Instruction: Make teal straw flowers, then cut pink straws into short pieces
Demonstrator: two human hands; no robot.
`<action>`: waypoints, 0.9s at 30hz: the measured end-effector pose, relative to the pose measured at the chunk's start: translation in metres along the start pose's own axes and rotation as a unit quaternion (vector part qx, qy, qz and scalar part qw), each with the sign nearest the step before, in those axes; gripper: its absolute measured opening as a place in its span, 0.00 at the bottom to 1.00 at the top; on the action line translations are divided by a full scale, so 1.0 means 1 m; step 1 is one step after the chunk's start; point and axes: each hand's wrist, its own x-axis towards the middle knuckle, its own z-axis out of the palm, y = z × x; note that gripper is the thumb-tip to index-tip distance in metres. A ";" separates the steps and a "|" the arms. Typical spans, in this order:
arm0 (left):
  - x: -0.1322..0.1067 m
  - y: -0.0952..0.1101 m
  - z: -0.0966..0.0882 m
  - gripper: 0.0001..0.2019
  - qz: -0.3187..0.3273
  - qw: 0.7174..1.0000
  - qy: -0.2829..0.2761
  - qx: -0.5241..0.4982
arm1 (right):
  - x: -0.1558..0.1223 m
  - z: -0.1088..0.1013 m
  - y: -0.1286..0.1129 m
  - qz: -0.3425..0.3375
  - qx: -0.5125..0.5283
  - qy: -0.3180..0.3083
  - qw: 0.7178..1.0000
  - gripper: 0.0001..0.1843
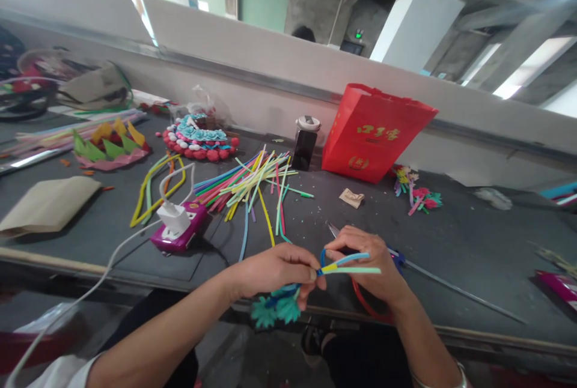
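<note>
Here's the bunch [330, 268], frilly teal flowers [276, 309] low at left, pale blue and green strips [358, 270] pointing right, long axis roughly sideways over the table's [460, 244] near edge, left hand [282, 269] pinching its middle, right hand [367, 259] nipping a blue loop [323, 256].
</note>
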 end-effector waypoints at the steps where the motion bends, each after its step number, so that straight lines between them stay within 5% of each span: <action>1: 0.000 0.001 0.000 0.11 0.000 1.000 0.009 0.020 | 0.000 0.000 0.001 0.001 -0.001 -0.002 1.000 0.08; 13: 0.002 -0.008 0.001 0.10 -0.024 0.974 0.023 0.225 | 0.001 0.001 0.008 -0.025 0.018 -0.025 0.999 0.03; 17: 0.013 -0.020 -0.001 0.08 0.002 0.963 0.118 0.241 | -0.001 -0.001 -0.008 -0.054 -0.049 -0.005 0.997 0.04; 22: 0.023 -0.022 -0.002 0.08 0.019 0.971 0.232 0.060 | -0.006 -0.001 -0.028 -0.084 -0.110 -0.014 0.990 0.06; 27: 0.018 -0.013 -0.002 0.10 0.061 0.963 0.235 -0.119 | -0.009 0.005 -0.020 -0.040 -0.075 -0.014 0.996 0.07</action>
